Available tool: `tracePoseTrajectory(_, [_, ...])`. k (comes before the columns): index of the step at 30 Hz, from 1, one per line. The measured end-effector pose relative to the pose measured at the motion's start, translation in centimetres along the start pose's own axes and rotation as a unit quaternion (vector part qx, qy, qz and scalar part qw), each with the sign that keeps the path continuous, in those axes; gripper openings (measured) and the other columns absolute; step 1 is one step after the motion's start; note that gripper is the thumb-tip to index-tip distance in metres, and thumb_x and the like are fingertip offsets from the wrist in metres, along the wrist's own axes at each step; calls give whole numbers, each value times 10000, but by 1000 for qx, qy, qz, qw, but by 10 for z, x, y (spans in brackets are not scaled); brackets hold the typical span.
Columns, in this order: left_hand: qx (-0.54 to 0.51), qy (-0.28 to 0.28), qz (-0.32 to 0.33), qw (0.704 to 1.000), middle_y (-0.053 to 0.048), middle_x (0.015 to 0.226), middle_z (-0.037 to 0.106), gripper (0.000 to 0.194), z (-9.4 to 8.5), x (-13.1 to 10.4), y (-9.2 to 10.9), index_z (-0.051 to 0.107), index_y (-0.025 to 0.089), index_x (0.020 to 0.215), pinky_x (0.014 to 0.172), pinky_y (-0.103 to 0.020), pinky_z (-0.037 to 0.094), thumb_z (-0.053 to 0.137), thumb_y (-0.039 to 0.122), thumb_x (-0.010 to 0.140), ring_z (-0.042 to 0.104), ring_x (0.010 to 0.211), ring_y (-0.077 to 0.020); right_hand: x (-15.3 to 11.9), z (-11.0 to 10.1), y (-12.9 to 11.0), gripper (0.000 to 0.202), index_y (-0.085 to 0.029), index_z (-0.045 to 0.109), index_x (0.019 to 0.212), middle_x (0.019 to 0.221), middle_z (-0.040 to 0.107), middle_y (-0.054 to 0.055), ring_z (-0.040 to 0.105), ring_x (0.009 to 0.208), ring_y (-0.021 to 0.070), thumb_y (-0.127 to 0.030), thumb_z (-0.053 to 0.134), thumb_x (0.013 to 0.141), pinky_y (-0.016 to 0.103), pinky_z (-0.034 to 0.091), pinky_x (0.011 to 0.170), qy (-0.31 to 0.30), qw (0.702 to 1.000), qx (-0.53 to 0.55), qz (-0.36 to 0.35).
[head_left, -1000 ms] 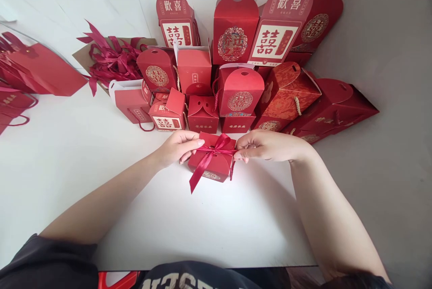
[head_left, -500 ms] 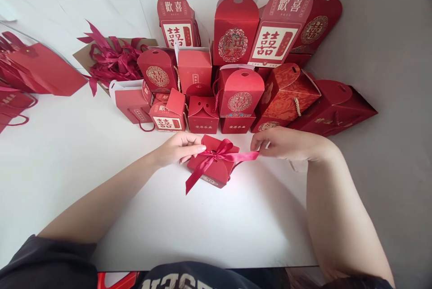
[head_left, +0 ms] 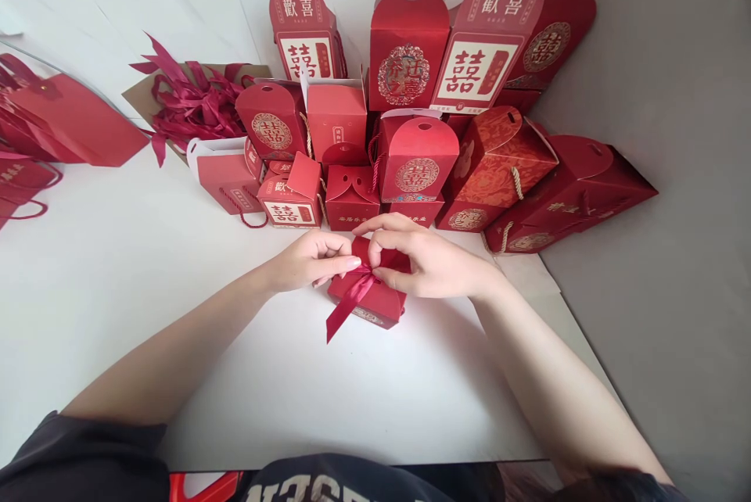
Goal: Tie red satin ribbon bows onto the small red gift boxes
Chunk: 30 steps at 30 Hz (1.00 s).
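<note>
On the white table, a small red gift box [head_left: 384, 299] lies between my hands, with a crimson satin ribbon [head_left: 350, 305] on its top. One ribbon tail hangs down over the box's front left. My left hand [head_left: 308, 259] pinches the ribbon at the left of the knot, thumb against forefinger. From the right, my right hand [head_left: 419, 258] reaches over the box and pinches the ribbon near the knot with thumb and forefinger. This hand hides the right part of the bow and much of the box's top.
Stacked red gift boxes [head_left: 419, 162] stand behind the work spot against the tiled wall. Crimson ribbons [head_left: 199, 107] spill from a brown paper holder at the back left. Red paper bags [head_left: 88, 119] sit at the far left. A grey wall [head_left: 662, 267] bounds the right side.
My right hand has let go of the right ribbon tail's end and moved left to the knot. My left hand stays nearly in place, still pinching.
</note>
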State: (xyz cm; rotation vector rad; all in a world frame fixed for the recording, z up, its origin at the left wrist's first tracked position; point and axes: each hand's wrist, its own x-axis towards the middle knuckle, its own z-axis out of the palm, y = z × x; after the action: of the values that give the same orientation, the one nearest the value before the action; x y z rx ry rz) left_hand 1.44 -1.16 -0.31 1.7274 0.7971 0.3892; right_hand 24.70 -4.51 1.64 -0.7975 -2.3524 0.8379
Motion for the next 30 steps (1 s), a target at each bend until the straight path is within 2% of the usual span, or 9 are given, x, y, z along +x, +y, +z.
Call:
tracePoseTrajectory(10, [2,-1,13,1000,60,466,428,315,0,1,-2,490,152,601,413,-181,285,598,277,869,390,396,-48,1,8,2,107,-194,561,795,1279,554,105,481,1273,234,-114,623,758,381,405,1024,1,1000,-23,11])
tracePoseTrajectory(17, [-25,-12,18,999,65,459,430,315,-1,2,-6,482,152,614,418,-181,278,595,285,876,376,394,-44,5,13,9,178,-209,496,752,1099,600,96,518,1218,227,-71,603,721,372,436,987,19,1000,9,-13])
tracePoseTrajectory(25, [-44,-20,16,999,57,450,446,327,-2,2,-8,482,153,610,427,-187,281,606,306,871,379,401,-49,7,14,14,220,-211,478,716,1205,586,98,522,1217,238,-38,609,680,403,426,1008,21,999,36,-11])
tracePoseTrajectory(27, [-31,-20,22,999,55,459,446,332,-4,1,-7,475,153,603,433,-189,283,596,295,877,382,408,-49,6,9,12,171,-205,516,737,1239,586,93,513,1235,238,-82,635,726,404,405,1032,11,999,47,-10])
tracePoseTrajectory(29, [-13,-21,29,999,54,469,442,337,-6,0,-5,471,152,598,443,-193,287,588,288,884,388,419,-50,3,1,8,71,-203,577,825,1264,594,80,523,1231,233,-206,648,815,386,401,1035,-9,997,82,9])
tracePoseTrajectory(30, [-5,-25,30,999,55,473,436,336,-7,0,-4,474,152,601,445,-195,285,585,291,886,388,422,-51,1,-4,7,89,-208,601,897,1265,602,72,540,1210,228,-288,623,865,372,414,1019,-15,994,107,32])
